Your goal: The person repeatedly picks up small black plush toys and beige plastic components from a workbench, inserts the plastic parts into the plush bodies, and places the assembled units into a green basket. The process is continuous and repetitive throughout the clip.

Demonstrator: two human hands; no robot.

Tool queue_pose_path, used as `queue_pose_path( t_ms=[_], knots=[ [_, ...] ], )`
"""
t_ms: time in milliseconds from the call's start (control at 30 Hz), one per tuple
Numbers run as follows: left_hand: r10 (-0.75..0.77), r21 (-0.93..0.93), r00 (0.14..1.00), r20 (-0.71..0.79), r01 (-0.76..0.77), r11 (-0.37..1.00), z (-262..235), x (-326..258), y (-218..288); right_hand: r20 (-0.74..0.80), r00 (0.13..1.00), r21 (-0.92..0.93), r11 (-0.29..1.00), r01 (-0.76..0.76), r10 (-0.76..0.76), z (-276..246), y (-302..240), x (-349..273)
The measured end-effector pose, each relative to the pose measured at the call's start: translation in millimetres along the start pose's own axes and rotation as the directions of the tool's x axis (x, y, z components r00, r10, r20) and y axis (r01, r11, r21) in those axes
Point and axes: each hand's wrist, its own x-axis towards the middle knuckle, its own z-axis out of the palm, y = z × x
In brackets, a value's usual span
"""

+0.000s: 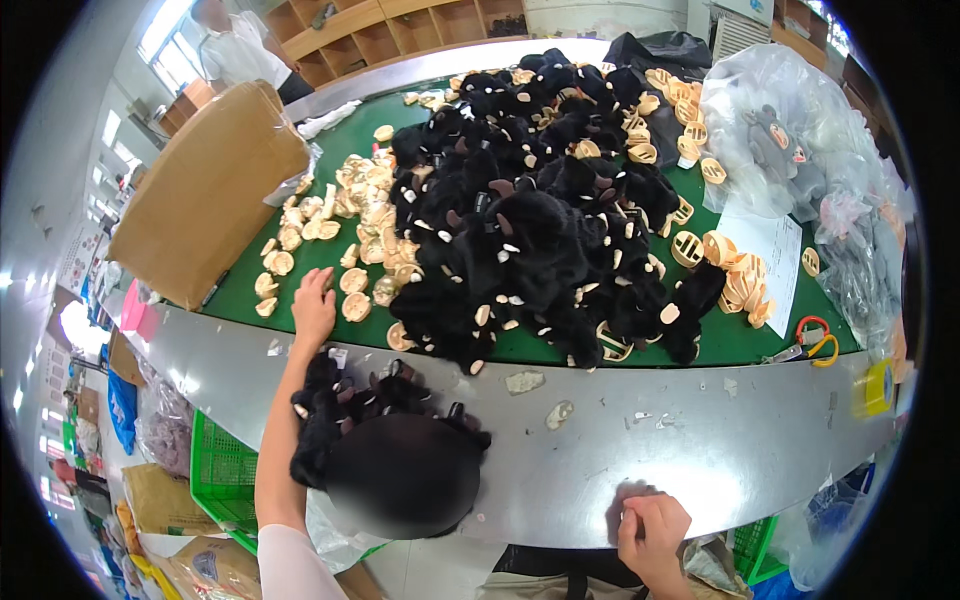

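Note:
My left hand (315, 305) reaches over the green tabletop beside a heap of cream plastic domed pieces (372, 195). Its fingers are stretched out and nothing shows in them. Under that forearm, several black plush pieces (325, 410) with brown horns lie on the metal edge, next to a smooth dark rounded shape (405, 475), too blurred to name. At the near edge of the metal, my right hand (655, 530) is closed, fingers curled; whatever they hold, if anything, is hidden. A large pile of black plush pieces (530, 235) covers the middle of the tabletop.
Left stands a cardboard box (215, 190). Slotted cream pieces (740, 275), a white sheet (765, 250), scissors (815, 340) and yellow tape (878, 388) lie right, below a clear bag (760, 110) with grey plush. A green crate (215, 465) stands below; a person (240, 50) is far left.

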Motion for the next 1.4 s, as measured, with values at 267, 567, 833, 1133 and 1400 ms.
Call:
queue_pose_path(
  t_ms=[267,567,833,1133,1400],
  knots=[
    [-0.158,-0.046,0.985,0.070,0.162,0.986,-11,-8,7,0.001,1.000,-0.016,0.999,0.030,-0.029,1,-3,7],
    [-0.263,-0.259,0.965,0.008,0.256,0.931,-103,-39,68,-0.056,0.995,0.001,0.997,0.084,-0.083,4,3,0],
    [0.140,-0.516,0.975,-0.172,-0.210,0.831,-180,-169,299,0.121,0.932,0.630,0.699,-0.338,0.341,-4,-11,-17],
    [0.145,-0.790,0.989,0.038,-0.059,0.610,-101,-291,405,0.323,0.924,0.756,0.532,-0.381,0.203,-7,-45,-1],
    [0.093,-0.809,0.986,0.136,0.056,0.585,-112,-304,386,0.477,0.814,0.876,-0.111,-0.469,0.332,-32,21,73]
  ],
)
